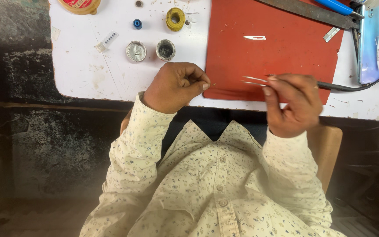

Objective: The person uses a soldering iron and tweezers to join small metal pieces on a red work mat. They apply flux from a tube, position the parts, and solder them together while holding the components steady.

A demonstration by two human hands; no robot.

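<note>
My left hand (176, 87) is curled over the near edge of the white table (88, 70), thumb and forefinger pinched on a tiny brown speck (213, 84) that is too small to identify. My right hand (294, 105) grips a pair of metal tweezers (255, 80), whose tips point left toward that speck over the red mat (277, 52). A thin black tool with a cable (343, 87) runs off to the right from behind the right hand's fingers. The hands are a short gap apart.
On the table sit two small round tins (136, 51) (166, 49), a yellow wire spool (175, 19), a blue cap (137, 23) and a clear strip (107, 40). A small blade (254, 37) lies on the mat. A metal ruler (312, 12) and a phone (376, 44) are at the right.
</note>
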